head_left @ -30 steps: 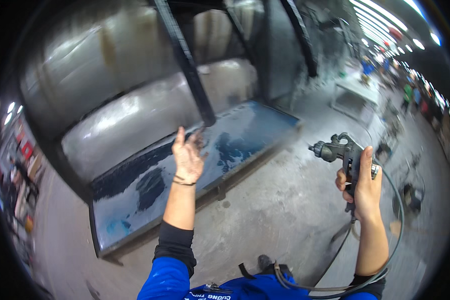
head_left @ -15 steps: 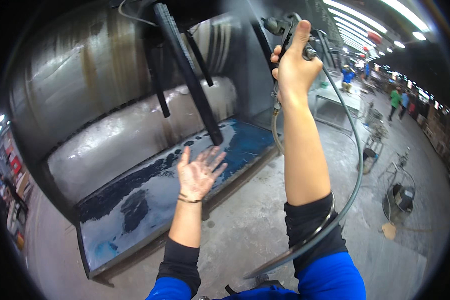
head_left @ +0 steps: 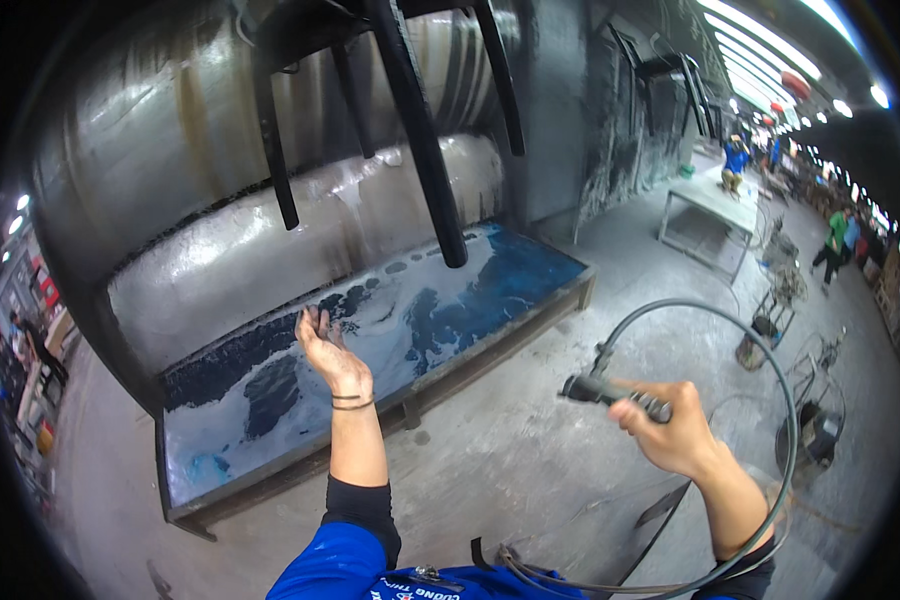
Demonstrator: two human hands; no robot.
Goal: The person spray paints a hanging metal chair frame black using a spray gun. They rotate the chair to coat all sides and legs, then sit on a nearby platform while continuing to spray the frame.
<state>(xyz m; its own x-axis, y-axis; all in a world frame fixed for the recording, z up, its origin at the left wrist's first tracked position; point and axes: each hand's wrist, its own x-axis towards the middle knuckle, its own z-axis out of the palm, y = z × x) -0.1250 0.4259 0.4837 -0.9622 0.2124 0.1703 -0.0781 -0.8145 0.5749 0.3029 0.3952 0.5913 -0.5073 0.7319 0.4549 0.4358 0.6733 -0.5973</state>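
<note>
Starting on the left: looking down at a long flat tray (head_left: 270, 478) on the floor, with blue and white paint splashed all over it. Standing behind it, a shiny, bumpy silver wall (head_left: 220, 260).

Holding the left hand (head_left: 332, 357) up over the front part of the tray, palm up, fingers loosely spread, with nothing in it. Wearing a thin band on that wrist.

Hanging above the tray, a black chair (head_left: 415, 130), with its legs pointing down and one leg tip ending just over the blue paint.

Moving right: gripping a spray gun (head_left: 610, 392) tight in the right hand (head_left: 678, 432), fingers wrapped round the handle. Holding the gun low and sideways, well away from the chair, with its nose pointing left toward the empty hand. Curling up and around from the gun, a grey hose (head_left: 785, 385), then dropping down behind the arm.

Far right: a white table (head_left: 710, 205), some wire racks and people working a long way off.

Maybe going wrong from here: squeezing the trigger by mistake and painting the bare left hand, with the nose aimed that way. Catching the big hose loop on the arm and tugging the gun off its aim. Bumping the head or hand on a hanging chair leg.
</note>
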